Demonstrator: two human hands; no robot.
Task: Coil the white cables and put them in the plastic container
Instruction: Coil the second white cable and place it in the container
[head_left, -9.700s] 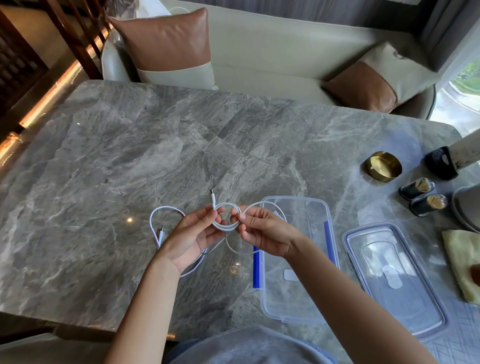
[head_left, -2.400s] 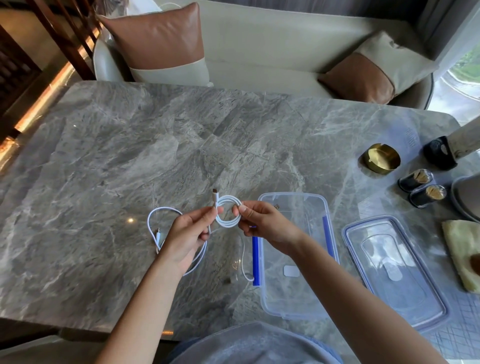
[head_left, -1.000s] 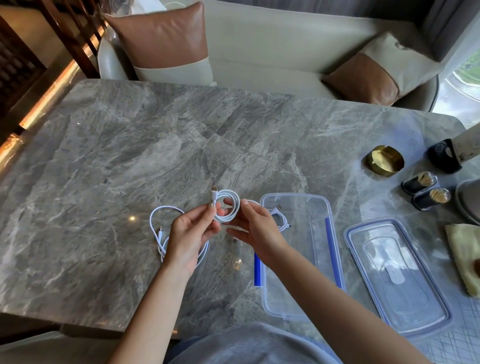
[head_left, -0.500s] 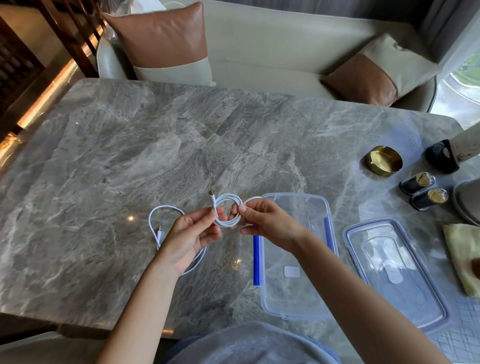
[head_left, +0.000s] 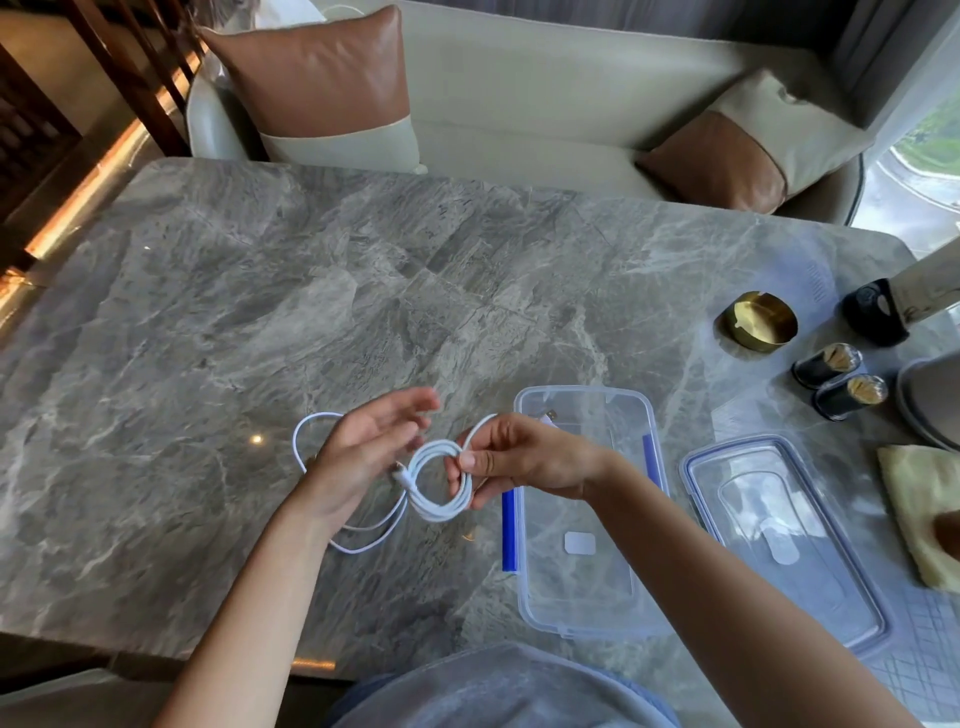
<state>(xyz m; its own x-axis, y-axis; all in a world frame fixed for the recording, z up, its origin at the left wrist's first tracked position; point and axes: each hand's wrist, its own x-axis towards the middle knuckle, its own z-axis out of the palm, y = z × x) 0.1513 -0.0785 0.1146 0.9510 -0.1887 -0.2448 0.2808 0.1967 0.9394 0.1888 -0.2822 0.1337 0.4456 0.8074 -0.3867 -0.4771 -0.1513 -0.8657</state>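
Open left hand (head_left: 363, 460); right hand (head_left: 524, 460) apparently pinching.

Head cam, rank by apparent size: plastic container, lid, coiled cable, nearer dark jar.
1. plastic container and lid: look alike, so not ranked against each other.
2. coiled cable, pinched in the right hand; it may sit nearer the camera, which would flatter its size.
3. nearer dark jar.

Loose cable (head_left: 294, 447) partly behind left hand (head_left: 363, 452); coiled cable (head_left: 434, 514) partly under right hand (head_left: 524, 457); cloth (head_left: 914, 509) cropped right.

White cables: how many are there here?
2. The coiled cable is pinched in the right hand; the loose cable lies on the table, partly under the left hand.
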